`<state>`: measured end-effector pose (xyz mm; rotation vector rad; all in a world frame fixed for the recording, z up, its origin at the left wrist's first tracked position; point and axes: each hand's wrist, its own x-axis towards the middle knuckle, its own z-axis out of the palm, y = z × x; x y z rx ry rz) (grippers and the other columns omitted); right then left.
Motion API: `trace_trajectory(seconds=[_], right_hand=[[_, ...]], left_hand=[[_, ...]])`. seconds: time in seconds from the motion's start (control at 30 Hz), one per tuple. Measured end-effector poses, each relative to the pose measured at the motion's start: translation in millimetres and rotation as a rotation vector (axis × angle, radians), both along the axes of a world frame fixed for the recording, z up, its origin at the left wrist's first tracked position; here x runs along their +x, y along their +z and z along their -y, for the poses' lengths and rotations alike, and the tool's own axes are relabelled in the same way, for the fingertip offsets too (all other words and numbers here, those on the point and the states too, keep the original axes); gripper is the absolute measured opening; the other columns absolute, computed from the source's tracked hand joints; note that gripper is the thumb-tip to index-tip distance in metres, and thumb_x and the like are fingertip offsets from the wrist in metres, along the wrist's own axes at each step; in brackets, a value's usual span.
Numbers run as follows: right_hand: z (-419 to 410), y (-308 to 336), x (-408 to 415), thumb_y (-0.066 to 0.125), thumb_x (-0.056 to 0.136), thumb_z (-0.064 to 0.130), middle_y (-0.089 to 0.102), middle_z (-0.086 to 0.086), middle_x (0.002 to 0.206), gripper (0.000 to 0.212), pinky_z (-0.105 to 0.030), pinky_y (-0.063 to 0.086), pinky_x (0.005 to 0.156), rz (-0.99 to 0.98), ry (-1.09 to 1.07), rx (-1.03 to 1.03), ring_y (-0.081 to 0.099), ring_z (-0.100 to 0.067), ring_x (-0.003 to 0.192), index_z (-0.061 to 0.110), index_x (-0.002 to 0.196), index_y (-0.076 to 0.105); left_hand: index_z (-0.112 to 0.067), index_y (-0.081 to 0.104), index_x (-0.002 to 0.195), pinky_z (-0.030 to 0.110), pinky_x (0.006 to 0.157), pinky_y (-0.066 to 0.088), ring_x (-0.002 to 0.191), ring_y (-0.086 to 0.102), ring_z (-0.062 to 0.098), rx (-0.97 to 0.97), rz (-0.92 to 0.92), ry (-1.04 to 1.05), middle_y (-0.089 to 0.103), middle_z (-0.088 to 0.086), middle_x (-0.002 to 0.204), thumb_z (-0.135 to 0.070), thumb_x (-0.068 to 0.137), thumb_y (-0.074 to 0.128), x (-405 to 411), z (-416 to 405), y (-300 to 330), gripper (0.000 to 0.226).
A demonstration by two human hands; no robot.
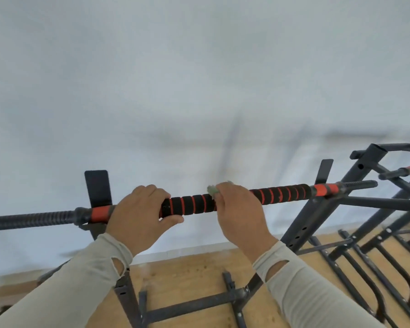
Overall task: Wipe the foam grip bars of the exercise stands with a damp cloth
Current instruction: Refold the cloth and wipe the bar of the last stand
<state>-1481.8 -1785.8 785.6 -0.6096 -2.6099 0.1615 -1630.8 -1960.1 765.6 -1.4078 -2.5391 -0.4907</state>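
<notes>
- My left hand (140, 209) is wrapped around the foam grip bar (192, 205), thumb underneath, fingers over the top.
- My right hand (240, 210) is closed over the same bar just beside it, pressing a pale green cloth (212, 190) against the foam; only a corner shows.
- The bar rests across the dark metal stand (317, 209), in front of the white wall (199, 79).

The wooden floor (194, 275) below me carried the dark metal stand frames (317, 216); their base rails (376, 275) lay directly on it, crowded at right.
</notes>
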Motion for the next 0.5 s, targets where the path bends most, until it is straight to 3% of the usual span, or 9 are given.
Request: trace_trajectory(seconds=[0.1,0.17,0.23,0.4,0.5], right_hand=[[-18,0,7,0.026,0.106,0.049,0.062,0.009,0.076,0.043,-0.037,0.054,0.069,0.049,0.002,-0.076,0.058,-0.012,0.072,0.025,0.1,0.061],[-23,-2,8,0.028,0.105,0.049,0.062,0.01,0.077,0.041,-0.036,0.053,0.069,0.038,0.02,-0.072,0.058,-0.011,0.073,0.026,0.102,0.062],[-19,-4,4,0.029,0.104,0.046,0.062,0.009,0.076,0.039,-0.036,0.053,0.068,0.026,0.022,-0.07,0.058,-0.011,0.072,0.024,0.103,0.062],[-9,-8,-1,0.04,0.105,0.035,0.058,0.01,0.071,0.026,-0.032,0.047,0.06,-0.062,-0.057,-0.094,0.055,-0.012,0.067,0.024,0.093,0.06],[29,-12,-22,0.039,0.105,0.033,0.059,0.008,0.075,0.029,-0.034,0.048,0.062,-0.147,-0.017,-0.056,0.056,-0.015,0.068,0.023,0.093,0.064]], left_hand=[[-0.021,0.054,0.135,0.035,0.095,0.048,0.11,0.057,0.02,-0.045,0.047,-0.041,0.06,-0.006,0.122,-0.056,0.087,0.065,-2,22,9,0.061],[-0.017,0.062,0.122,0.037,0.082,0.054,0.094,0.063,0.023,-0.033,-0.059,0.009,0.065,-0.002,0.108,-0.04,0.083,0.077,-8,39,9,0.048],[-0.02,0.066,0.105,0.032,0.07,0.052,0.079,0.06,0.019,-0.059,-0.102,0.065,0.063,-0.006,0.089,-0.036,0.086,0.073,-14,50,7,0.026],[-0.024,0.067,0.098,0.034,0.07,0.052,0.073,0.057,0.017,0.008,-0.114,0.006,0.06,-0.01,0.081,-0.036,0.091,0.066,-21,53,-1,0.014],[-0.024,0.067,0.096,0.034,0.067,0.052,0.07,0.057,0.017,0.051,-0.116,-0.006,0.06,-0.009,0.078,-0.033,0.09,0.068,-23,54,-4,0.012]])
